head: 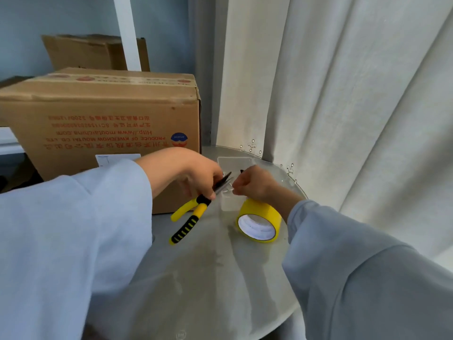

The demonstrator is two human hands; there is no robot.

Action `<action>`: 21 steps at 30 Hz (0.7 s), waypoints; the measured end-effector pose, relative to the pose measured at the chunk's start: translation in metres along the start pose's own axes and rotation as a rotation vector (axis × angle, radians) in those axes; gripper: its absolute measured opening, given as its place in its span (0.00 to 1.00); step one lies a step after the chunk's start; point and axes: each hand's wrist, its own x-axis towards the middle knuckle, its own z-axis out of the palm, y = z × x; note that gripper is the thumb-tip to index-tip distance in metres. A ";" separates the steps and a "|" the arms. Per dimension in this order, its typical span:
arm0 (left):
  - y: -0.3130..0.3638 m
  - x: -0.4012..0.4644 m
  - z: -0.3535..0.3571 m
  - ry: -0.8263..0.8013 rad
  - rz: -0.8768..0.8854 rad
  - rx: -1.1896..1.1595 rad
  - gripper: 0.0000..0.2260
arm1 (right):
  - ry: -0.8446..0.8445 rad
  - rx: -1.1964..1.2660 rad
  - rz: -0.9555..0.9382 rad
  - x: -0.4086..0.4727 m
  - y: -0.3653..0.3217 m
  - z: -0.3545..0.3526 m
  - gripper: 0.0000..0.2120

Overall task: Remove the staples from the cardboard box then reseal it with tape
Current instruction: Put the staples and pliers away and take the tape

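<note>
- Over the small clear tray (226, 203) at the back of the round table (208, 278), the left hand (196, 173) is gripping a pair of pliers (196, 209) up near the head, fingers curled round it, with the yellow-and-black handles hanging free toward the camera.
- The pliers are lying on a diagonal: long axis running from the handle ends at lower left up to the dark nose at upper right, and that nose is pointing at the right hand (255, 184).
- The right hand is looking curled, fingertips pinched together right at the plier tips. My guess is it's picking a staple off the nose, but it's too small and blurry to actually see one.
- What's worrying me: those tips are sitting right against the fingers, so a slip or a squeeze could be nipping skin. Also, holding the pliers by the head means little control over the handles.
- If a staple is there, it could be dropping outside the tray and getting lost on the table.
- The cardboard box (105, 123) is sitting at the left edge of the table, behind the left arm, printed side facing the camera with the text upside down, flaps looking closed.
- The yellow tape roll (259, 217) is lying on its side just under the right wrist, so an elbow shift could be nudging it into a roll off the table.
</note>
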 end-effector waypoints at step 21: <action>0.033 0.080 -0.003 0.534 -0.067 -0.746 0.08 | 0.264 0.331 0.156 -0.023 0.017 -0.002 0.21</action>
